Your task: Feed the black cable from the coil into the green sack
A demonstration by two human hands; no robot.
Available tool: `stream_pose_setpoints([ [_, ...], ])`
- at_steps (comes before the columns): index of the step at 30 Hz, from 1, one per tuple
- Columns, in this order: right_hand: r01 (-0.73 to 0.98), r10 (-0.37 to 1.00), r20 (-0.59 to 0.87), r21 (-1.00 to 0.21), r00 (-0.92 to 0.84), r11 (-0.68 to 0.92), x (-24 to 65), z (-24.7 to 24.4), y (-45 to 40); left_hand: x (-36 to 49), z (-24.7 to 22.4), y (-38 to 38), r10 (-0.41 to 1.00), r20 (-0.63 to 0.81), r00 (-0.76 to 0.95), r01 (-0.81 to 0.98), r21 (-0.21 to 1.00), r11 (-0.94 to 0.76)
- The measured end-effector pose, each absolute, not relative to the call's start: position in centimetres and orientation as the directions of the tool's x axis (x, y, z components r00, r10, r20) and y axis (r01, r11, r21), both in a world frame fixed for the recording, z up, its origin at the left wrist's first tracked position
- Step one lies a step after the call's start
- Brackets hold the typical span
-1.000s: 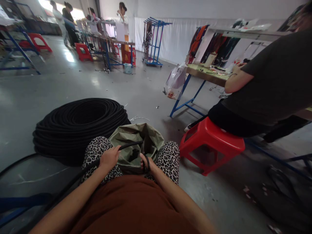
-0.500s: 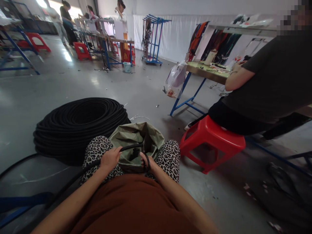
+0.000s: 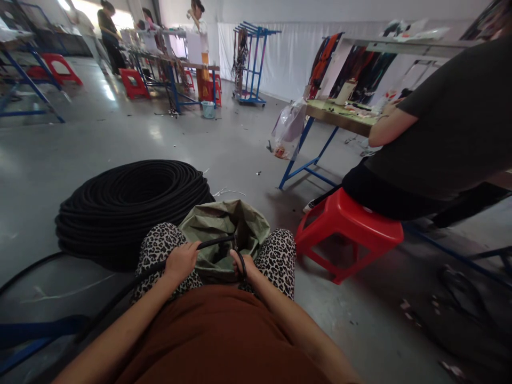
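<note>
My left hand (image 3: 182, 261) is closed around a black cord (image 3: 216, 241), whose end sticks out to the right over an open green sack (image 3: 200, 221). The cord runs back under my left forearm. My right hand (image 3: 245, 265) grips a pair of scissors (image 3: 242, 261) by its dark handles. Its blades point up at the end of the cord; whether they are parted is too small to tell. The sack stands between my knees, with dark pieces partly visible inside. A thick coil of black cord (image 3: 88, 213) lies on the floor at left.
A person in a dark shirt sits on a red stool (image 3: 352, 218) at right, by a workbench (image 3: 340, 118) with a plastic bag (image 3: 287, 130) hanging from it. Blue metal bars (image 3: 40, 328) are at lower left. Further back are other people, tables and a blue rack (image 3: 252, 64).
The scissor handles in my right hand have shifted slightly and look closer together. My left hand and the cord hold nearly the same place.
</note>
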State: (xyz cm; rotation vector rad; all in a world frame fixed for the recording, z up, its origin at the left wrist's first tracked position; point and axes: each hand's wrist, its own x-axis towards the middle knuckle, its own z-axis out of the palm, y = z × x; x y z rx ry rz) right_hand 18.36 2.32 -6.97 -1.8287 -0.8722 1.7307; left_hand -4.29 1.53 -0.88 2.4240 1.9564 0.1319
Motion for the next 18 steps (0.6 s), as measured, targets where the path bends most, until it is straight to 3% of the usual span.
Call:
stream_pose_setpoints([
  [6,0.173,0.724,-0.690,-0.710,0.023,-0.683,18.5,-6.6,2.2,-3.4,-1.1,1.7,0.964,0.060,0.259,0.966,-0.005,-0.259],
  [18,0.144,0.697,-0.717,-0.689,0.003,-0.710,18.4,-7.1,2.3,-3.6,-2.3,2.0,0.947,0.034,0.320,0.946,0.035,-0.321],
])
